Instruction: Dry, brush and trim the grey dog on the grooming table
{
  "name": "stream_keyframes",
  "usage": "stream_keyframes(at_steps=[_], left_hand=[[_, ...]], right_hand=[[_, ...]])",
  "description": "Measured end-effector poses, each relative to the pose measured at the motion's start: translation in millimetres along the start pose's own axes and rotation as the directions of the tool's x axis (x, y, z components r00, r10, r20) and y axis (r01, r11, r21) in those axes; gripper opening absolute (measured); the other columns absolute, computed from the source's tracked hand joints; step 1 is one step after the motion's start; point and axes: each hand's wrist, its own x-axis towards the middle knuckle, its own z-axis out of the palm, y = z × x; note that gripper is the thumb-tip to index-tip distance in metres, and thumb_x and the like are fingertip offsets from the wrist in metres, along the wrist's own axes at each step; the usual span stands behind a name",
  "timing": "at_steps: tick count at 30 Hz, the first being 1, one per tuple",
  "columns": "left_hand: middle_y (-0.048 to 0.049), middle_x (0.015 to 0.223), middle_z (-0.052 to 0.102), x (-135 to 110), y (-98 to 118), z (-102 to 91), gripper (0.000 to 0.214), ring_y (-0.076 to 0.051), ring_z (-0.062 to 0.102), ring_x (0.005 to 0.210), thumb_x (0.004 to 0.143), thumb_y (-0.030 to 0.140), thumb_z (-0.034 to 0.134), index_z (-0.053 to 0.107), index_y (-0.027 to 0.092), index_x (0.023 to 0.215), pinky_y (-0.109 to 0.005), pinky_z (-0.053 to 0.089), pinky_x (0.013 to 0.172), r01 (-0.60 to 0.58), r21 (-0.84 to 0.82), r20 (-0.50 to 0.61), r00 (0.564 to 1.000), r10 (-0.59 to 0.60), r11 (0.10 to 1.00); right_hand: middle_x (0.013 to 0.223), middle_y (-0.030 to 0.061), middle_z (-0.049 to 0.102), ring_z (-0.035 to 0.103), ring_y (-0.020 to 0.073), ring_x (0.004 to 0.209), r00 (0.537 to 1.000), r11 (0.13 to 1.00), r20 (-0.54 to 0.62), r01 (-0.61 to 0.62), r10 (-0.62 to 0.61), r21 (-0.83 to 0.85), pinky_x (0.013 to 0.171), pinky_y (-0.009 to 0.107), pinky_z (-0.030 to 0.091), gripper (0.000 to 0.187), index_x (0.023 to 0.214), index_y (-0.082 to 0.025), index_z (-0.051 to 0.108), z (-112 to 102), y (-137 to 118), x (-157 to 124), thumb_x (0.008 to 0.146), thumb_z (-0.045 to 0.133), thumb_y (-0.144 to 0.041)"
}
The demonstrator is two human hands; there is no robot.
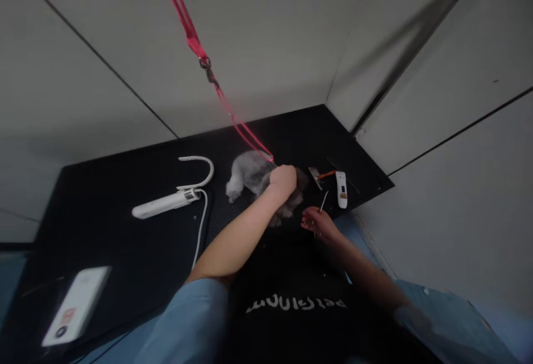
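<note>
A small grey dog [252, 169] stands on the black table, its light-furred rear to the left. My left hand [285, 179] is closed at the dog's head end and covers much of it; the fingertips are hidden. Just right of the dog's front legs, my right hand [318, 223] grips a pair of scissors [323, 202], with the blades pointing up and away from me. The blades are apart from the fur. A pink leash loop [245, 130] runs down to the dog's neck from a metal clip [207, 69] above.
To the right lie a rake-like comb with an orange handle [327, 175] and white clippers [342, 189]. On the left are a white corded device [166, 204], a curved white hook [210, 170] and a white box-like object [77, 305]. Pale walls rise behind the table [125, 172].
</note>
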Motion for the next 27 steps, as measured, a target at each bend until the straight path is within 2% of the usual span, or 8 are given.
stream_keyframes(at_steps=[4,7,9,14,17,21,24,27], left_hand=[[-0.0182,0.095,0.073,-6,-38,-2.0,0.013,-0.032,0.067,0.103,0.076,0.022,0.067,0.073,0.014,0.083,-0.040,0.050,0.093,0.099,-0.380,-0.168,0.970,-0.173,0.920],[-0.0143,0.102,0.074,-14,-55,8.7,0.021,-0.027,0.069,0.099,0.079,0.028,0.066,0.070,0.012,0.093,-0.037,0.053,0.089,0.143,-0.832,-0.099,0.912,-0.397,0.535],[-0.0133,0.102,0.074,-22,-62,16.0,0.027,-0.027,0.069,0.097,0.075,0.031,0.072,0.070,0.012,0.094,-0.038,0.053,0.089,0.145,-0.935,-0.006,0.905,-0.425,0.323],[-0.0123,0.104,0.074,-49,-72,25.7,0.050,-0.028,0.067,0.103,0.056,0.038,0.086,0.070,0.013,0.096,-0.042,0.049,0.097,0.074,-0.969,0.004,0.958,-0.287,0.234],[-0.0123,0.112,0.071,-63,-81,30.4,0.059,-0.028,0.065,0.107,0.055,0.040,0.086,0.068,0.014,0.104,-0.041,0.048,0.098,0.054,-0.977,0.004,0.973,-0.232,0.209],[-0.0121,0.108,0.072,-77,-110,25.6,0.055,-0.026,0.067,0.098,0.061,0.044,0.081,0.067,0.013,0.104,-0.038,0.052,0.090,0.097,-0.960,0.039,0.975,-0.217,0.261],[-0.0088,0.086,0.073,-87,-130,2.9,0.040,-0.023,0.068,0.078,0.065,0.039,0.077,0.067,0.012,0.093,-0.035,0.054,0.077,0.190,-0.831,0.046,0.960,-0.277,0.523],[-0.0029,0.074,0.070,-98,-125,-23.5,0.024,-0.019,0.066,0.073,0.076,0.032,0.068,0.066,0.016,0.093,-0.031,0.052,0.073,0.108,-0.551,-0.275,0.913,-0.302,0.827]], right_hand=[[0.069,-0.0051,0.063,0.050,0.0069,0.045,0.970,0.968,-0.065,0.224,-0.233,-0.116,0.044,0.020,0.042,0.045,0.097,-0.022,0.056,25,-6,35,0.061,0.074,-0.043],[0.074,-0.0012,0.065,0.056,0.0112,0.055,0.939,0.910,0.115,0.342,-0.324,-0.232,0.049,0.023,0.047,0.041,0.093,-0.020,0.059,35,3,47,0.061,0.073,-0.043],[0.085,0.0036,0.068,0.063,0.0171,0.070,0.899,0.849,0.182,0.437,-0.398,-0.298,0.062,0.031,0.054,0.043,0.097,-0.019,0.060,33,11,46,0.064,0.072,-0.043],[0.130,0.0142,0.058,0.058,0.0250,0.117,0.753,0.639,0.082,0.605,-0.653,-0.476,0.098,0.045,0.048,0.058,0.133,-0.020,0.048,23,-10,37,0.080,0.058,-0.041],[0.145,0.0121,0.046,0.047,0.0254,0.132,0.719,0.463,0.386,0.679,-0.578,-0.570,0.108,0.043,0.040,0.052,0.131,-0.023,0.056,35,-41,35,0.081,0.060,-0.037],[0.137,0.0104,0.056,0.045,0.0281,0.135,0.724,0.440,0.607,0.685,-0.327,-0.580,0.110,0.046,0.037,0.029,0.106,-0.023,0.074,56,-44,33,0.081,0.062,-0.035],[0.119,0.0074,0.067,0.046,0.0278,0.134,0.744,0.528,0.574,0.657,-0.342,-0.538,0.110,0.049,0.037,0.027,0.105,-0.027,0.074,62,-13,24,0.083,0.061,-0.032],[0.125,0.0064,0.062,0.051,0.0266,0.128,0.781,0.569,0.503,0.619,-0.372,-0.541,0.109,0.045,0.040,0.030,0.110,-0.029,0.073,67,21,12,0.082,0.061,-0.031]])
